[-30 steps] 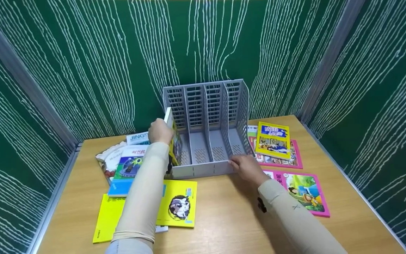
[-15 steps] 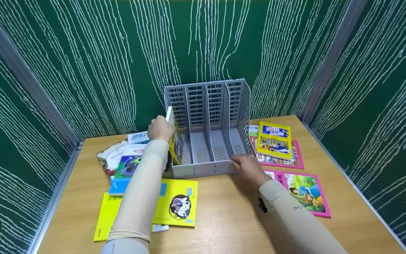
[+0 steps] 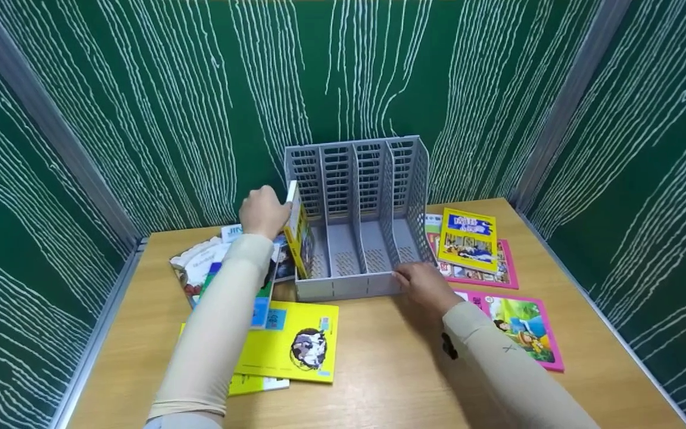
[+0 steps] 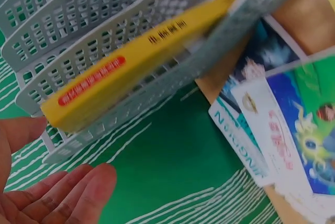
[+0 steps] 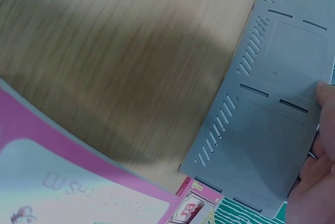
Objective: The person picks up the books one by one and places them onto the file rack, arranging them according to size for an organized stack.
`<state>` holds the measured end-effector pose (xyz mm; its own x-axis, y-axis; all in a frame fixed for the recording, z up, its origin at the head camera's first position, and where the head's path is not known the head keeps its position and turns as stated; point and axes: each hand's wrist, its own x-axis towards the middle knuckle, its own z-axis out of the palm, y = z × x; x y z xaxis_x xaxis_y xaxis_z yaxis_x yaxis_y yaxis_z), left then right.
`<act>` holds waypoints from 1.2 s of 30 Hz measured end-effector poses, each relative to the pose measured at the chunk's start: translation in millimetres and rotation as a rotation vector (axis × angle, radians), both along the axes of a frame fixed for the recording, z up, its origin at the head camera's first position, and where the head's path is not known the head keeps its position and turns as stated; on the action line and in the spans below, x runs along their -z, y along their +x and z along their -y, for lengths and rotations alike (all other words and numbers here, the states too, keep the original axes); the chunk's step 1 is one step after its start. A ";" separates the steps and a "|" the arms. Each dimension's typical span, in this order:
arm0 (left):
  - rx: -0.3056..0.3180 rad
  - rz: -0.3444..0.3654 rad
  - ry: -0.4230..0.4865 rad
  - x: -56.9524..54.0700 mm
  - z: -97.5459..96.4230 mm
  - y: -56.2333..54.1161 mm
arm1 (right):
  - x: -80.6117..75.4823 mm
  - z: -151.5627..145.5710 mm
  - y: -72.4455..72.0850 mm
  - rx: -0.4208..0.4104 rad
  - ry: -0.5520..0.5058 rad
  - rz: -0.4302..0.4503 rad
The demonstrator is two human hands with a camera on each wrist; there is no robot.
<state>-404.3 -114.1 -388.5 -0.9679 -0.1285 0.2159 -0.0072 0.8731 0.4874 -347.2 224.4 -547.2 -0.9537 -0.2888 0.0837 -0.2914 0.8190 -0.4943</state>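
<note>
A grey four-slot book rack (image 3: pixel 346 287) stands at the back of the table. In its leftmost slot a yellow-spined book (image 3: pixel 296 238) stands upright, slightly tilted. My left hand (image 3: pixel 264 211) is just left of the book's upper end. The left wrist view shows the thumb (image 4: pixel 23 130) right at the corner of the book (image 4: pixel 141 62), while the other fingers (image 4: pixel 97 187) are parted from it. My right hand (image 3: pixel 426 287) grips the front lip of the rack near its right corner, thumb on the outer face of the grey panel (image 5: pixel 261 135) in the right wrist view.
Left of the rack, several books overlap, including a blue-green one (image 3: pixel 262 310) and a yellow one (image 3: pixel 286 351) with a cow picture. To the right lie a small yellow book (image 3: pixel 468 238) on a pink one and another pink-edged book (image 3: pixel 521 325). A green wall stands behind.
My left hand has let go of the book's upper edge and moved slightly left, its fingers now spread. The book stays in the leftmost slot. My right hand keeps hold of the rack.
</note>
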 end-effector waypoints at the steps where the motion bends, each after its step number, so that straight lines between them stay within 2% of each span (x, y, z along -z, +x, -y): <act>1: 0.004 -0.004 -0.002 -1.5 0.5 1.5 | -0.7 -0.7 0.3 -0.001 0.003 0.006; 6: 0.018 -0.023 0.040 -6.4 2.6 12.0 | -6.7 -5.0 4.7 0.001 -0.006 0.015; 12: 0.024 -0.043 0.065 -11.7 5.6 26.8 | -21.5 -9.9 7.7 0.002 -0.017 -0.041; 18: 0.061 -0.125 0.039 -14.1 4.8 43.6 | -43.6 -15.0 12.1 0.026 -0.047 -0.072; 26: 0.144 -0.328 -0.041 1.5 -2.0 62.9 | -77.2 -24.0 19.5 0.059 -0.085 -0.034; 31: 0.196 -0.381 -0.073 9.6 -7.5 72.9 | -88.3 -36.2 24.1 0.079 -0.118 -0.006; 36: 0.229 -0.422 -0.076 20.2 -11.6 80.1 | -92.9 -49.3 28.9 0.109 -0.130 0.034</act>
<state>-324.3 -102.5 -408.6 -0.7951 0.1086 0.5966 0.3740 0.8622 0.3415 -318.3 273.7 -454.3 -0.9817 -0.1724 0.0805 -0.1855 0.7731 -0.6066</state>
